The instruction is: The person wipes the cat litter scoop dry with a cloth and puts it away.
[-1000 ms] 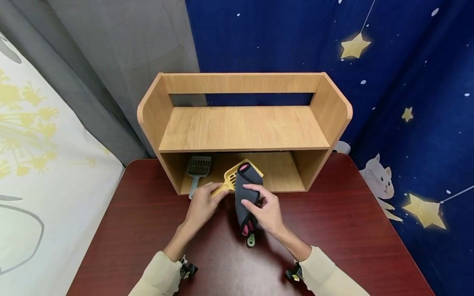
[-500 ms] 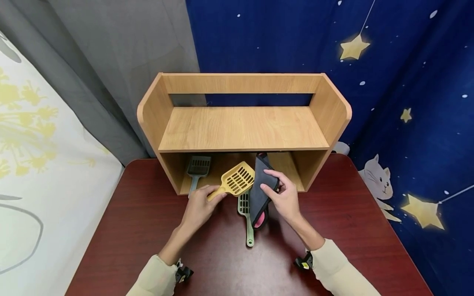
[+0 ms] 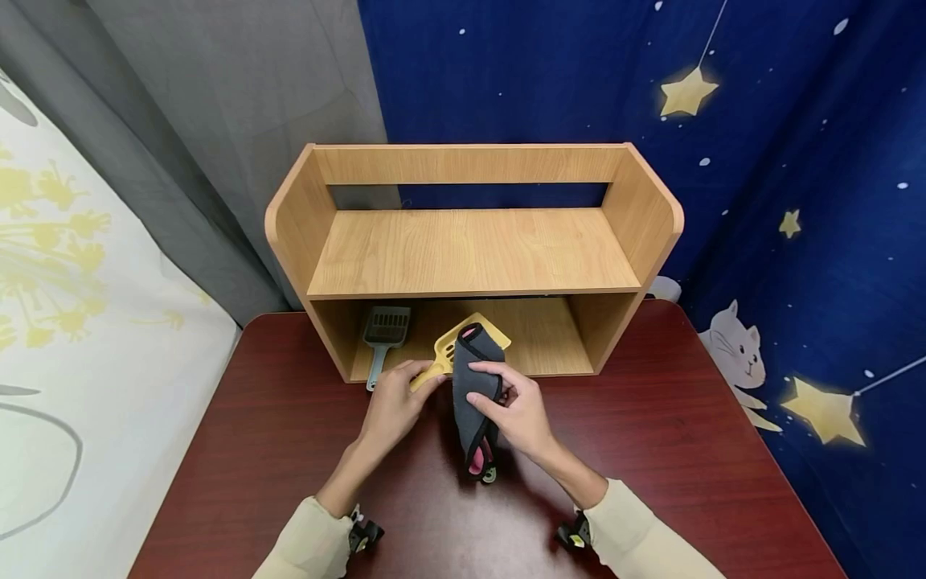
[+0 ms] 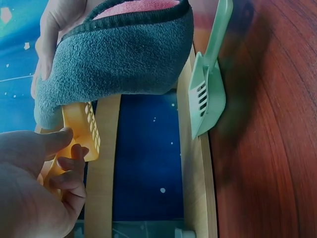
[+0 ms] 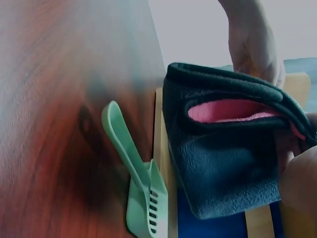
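My left hand (image 3: 394,406) pinches the handle of a yellow slotted litter scoop (image 3: 444,350), its head tilted up in front of the lower shelf. In my right hand (image 3: 522,410) is a folded grey cloth (image 3: 475,394) with black edging and a pink inner side, gripped between thumb and fingers. The cloth overlaps the scoop's head and hides much of its slots in the head view. Below it lies a green litter scoop (image 4: 205,99), its head against the shelf's front edge; only its handle end shows from above.
A wooden two-tier shelf (image 3: 470,249) stands at the back of the dark red table (image 3: 275,450). Inside its lower level, at the left, a grey litter scoop (image 3: 387,328) leans with its handle over the front edge. Curtains hang behind and beside the table.
The cloth swung right, off the yellow scoop, then came back left over its head. The yellow scoop's slotted face turned into view and tilted back. The green scoop was briefly uncovered.
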Motion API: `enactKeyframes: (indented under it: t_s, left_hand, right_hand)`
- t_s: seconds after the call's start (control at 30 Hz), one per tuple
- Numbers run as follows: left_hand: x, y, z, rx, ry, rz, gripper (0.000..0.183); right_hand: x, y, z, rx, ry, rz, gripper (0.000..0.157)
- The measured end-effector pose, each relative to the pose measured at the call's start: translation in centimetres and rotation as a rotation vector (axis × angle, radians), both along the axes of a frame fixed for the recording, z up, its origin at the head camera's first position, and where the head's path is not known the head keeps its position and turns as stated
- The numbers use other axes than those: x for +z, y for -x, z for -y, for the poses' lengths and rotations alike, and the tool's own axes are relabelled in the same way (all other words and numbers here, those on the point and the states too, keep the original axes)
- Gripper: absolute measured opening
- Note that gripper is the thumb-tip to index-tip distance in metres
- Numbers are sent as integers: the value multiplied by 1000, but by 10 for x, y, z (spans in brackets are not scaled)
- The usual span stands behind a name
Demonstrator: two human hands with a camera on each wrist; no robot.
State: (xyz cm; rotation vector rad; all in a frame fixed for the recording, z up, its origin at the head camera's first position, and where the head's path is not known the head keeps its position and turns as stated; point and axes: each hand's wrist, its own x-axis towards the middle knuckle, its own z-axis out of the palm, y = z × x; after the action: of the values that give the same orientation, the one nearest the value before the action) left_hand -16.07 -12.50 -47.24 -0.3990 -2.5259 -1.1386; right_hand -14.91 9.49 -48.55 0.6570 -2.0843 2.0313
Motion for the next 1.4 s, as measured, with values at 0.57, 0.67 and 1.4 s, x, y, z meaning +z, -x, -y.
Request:
enactKeyframes:
  t_s: [0.57, 0.67, 1.4]
  left_hand:
    - [-9, -7, 12, 26, 1, 46, 25]
    - [-10, -5, 13, 42, -4, 52, 26]
    - [-71, 46, 8, 185, -120, 223, 36]
  right_hand:
    - [3, 31, -56, -163, 193, 94, 44]
    - [5, 32, -60, -181, 188, 84, 44]
    - [14, 28, -87, -210, 230, 108, 47]
